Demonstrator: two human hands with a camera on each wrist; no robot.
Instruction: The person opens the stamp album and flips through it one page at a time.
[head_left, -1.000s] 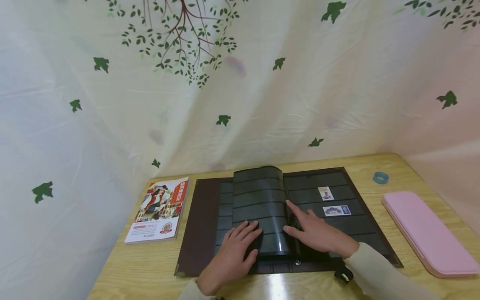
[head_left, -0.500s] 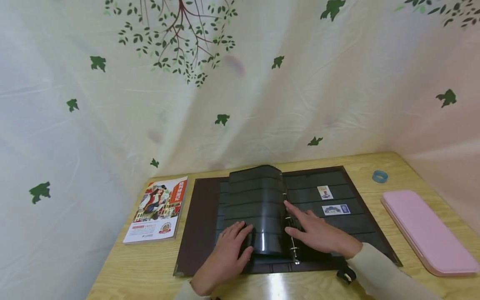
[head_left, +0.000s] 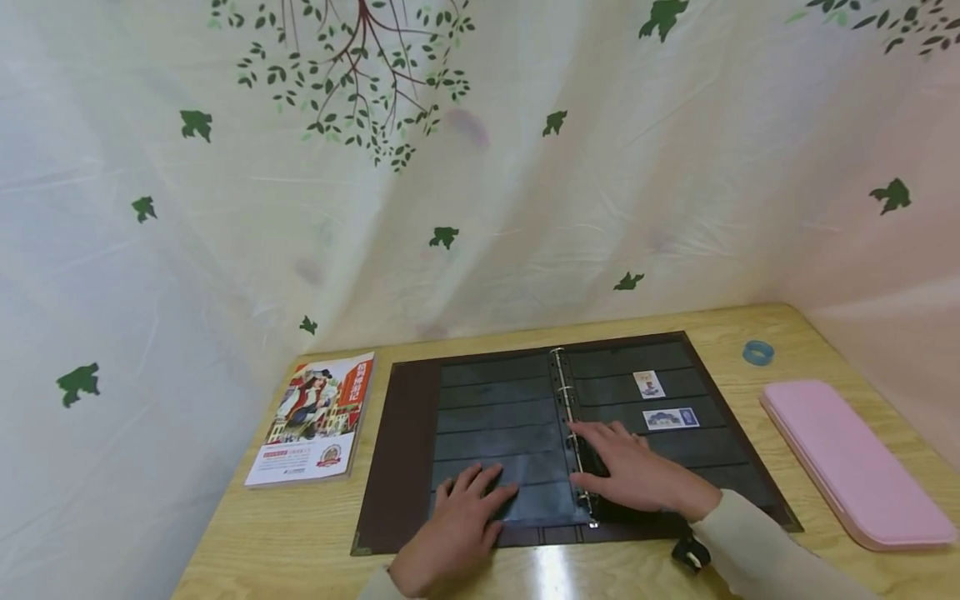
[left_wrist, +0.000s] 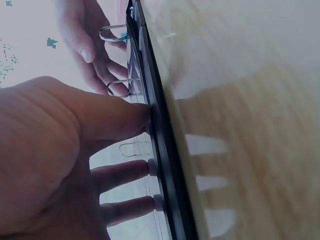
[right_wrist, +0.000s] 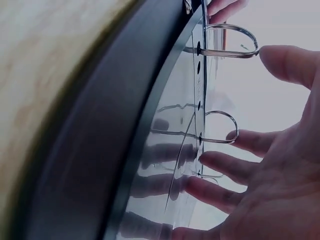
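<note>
A stamp album (head_left: 405, 433) with a dark brown cover lies spread on the table. Its left black pocket page (head_left: 495, 400) lies flat, and metal binder rings (head_left: 566, 390) run down the middle. My left hand (head_left: 459, 525) rests with spread fingers on the lower part of that page. Along the rings lies my right hand (head_left: 633, 471); in the right wrist view its thumb (right_wrist: 287, 62) and a fingertip touch ring loops (right_wrist: 245, 37). Two stamps, a small upright one (head_left: 649, 384) and a wider one (head_left: 671, 418), sit in the right page (head_left: 712, 450), partly covered by the right hand.
A paperback book (head_left: 315, 421) lies left of the album. To the right are a pink case (head_left: 855, 462) and a blue tape roll (head_left: 758, 352). A small black object (head_left: 690, 552) hangs by the right sleeve. A patterned cloth (head_left: 510, 192) rises behind the wooden table (head_left: 255, 542).
The raised, curling black leaf has come down flat on the left side, baring the rings. My left hand has shifted slightly left and down; the right hand has stayed by the rings, lowering slightly.
</note>
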